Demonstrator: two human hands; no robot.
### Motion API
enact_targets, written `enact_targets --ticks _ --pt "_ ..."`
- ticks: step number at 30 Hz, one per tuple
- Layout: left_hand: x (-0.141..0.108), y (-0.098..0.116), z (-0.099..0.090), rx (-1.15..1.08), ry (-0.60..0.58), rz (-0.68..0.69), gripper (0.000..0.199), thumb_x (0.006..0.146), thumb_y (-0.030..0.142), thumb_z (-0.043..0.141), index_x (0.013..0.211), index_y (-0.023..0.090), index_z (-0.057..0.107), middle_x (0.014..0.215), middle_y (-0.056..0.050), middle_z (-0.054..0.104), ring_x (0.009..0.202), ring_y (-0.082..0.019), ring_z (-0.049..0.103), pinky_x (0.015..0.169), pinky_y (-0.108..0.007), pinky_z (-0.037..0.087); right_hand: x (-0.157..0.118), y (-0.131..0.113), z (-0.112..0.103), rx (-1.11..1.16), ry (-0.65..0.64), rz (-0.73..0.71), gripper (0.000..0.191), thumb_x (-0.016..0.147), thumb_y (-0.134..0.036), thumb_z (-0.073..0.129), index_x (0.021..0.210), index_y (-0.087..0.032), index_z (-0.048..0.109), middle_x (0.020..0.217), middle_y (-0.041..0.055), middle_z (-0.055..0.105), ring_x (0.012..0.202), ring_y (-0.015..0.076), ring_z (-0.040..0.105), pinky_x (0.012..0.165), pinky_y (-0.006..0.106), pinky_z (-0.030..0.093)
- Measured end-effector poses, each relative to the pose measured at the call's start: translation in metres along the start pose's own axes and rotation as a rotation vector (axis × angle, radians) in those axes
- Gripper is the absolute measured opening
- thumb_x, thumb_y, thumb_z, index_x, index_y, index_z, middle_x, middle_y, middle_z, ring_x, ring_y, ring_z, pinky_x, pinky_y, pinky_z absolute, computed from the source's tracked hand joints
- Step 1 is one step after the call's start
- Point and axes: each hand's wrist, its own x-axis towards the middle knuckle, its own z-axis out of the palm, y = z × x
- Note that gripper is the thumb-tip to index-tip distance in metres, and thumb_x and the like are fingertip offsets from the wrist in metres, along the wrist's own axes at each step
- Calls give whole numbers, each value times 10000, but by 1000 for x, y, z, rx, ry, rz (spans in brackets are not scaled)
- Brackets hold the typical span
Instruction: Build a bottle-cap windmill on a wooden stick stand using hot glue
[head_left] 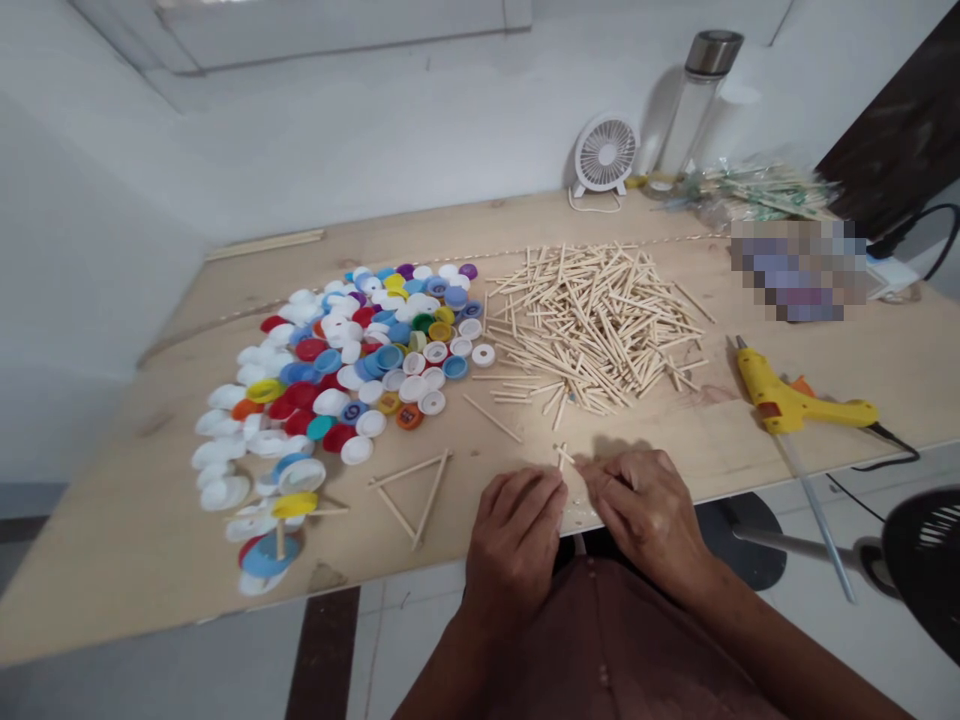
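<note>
At the table's front edge, my left hand (516, 535) has its fingers together around a short wooden stick (562, 460), most of it hidden. Close beside it, my right hand (646, 508) pinches a second wooden stick (568, 455). The tips of these two sticks cross between my hands. To the left lies a triangle of wooden sticks (431, 500), joined at its corners. A single loose stick (492, 418) lies just beyond my left hand. Behind my hands spreads a large pile of wooden sticks (600, 325).
Many coloured bottle caps (311, 348) cover the left side, with a cap-and-stick piece (271, 553) in front. A yellow glue gun (795, 400) lies right, its glue stick over the edge. At the back stand a small white fan (606, 155), a bottle (686, 125) and bagged sticks (769, 192).
</note>
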Motion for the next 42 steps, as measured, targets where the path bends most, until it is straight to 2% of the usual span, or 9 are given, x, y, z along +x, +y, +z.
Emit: enact_targets --ticks 7,18,30,38,42 --pt "0 0 0 9 -1 1 293 862 81 478 1093 159 641 1044 -101 722 1056 -227 612 914 -422 461 2 0 0 -28 34 -12 281 907 -140 510 1139 -198 658 754 34 600 700 164 520 669 323 317" --pt "0 2 0 -2 -3 -13 286 855 86 489 1098 135 630 1066 -111 714 1056 -232 602 919 -431 451 2 -1 -1 -20 11 1 258 921 -140 496 1108 -192 665 746 37 586 705 164 495 678 319 308" --pt "0 0 -2 38 -42 46 266 864 80 475 1068 119 641 1097 -98 712 1086 -246 577 937 -431 425 2 -1 -2 -25 8 -10 274 917 -127 493 1125 -176 666 774 48 606 724 165 517 681 321 330" --pt "-1 0 0 78 -37 83 264 866 89 476 1058 141 649 1100 -102 711 1066 -249 595 921 -435 442 2 -3 -3 -11 10 7 214 913 -126 512 1028 -162 689 732 34 578 695 163 494 673 320 307" --pt "-1 0 1 79 -32 89 263 865 88 475 1055 139 650 1088 -108 714 1068 -248 595 917 -438 445 1 -3 -2 -16 7 9 238 913 -126 511 1080 -161 676 733 36 577 693 165 488 671 323 300"
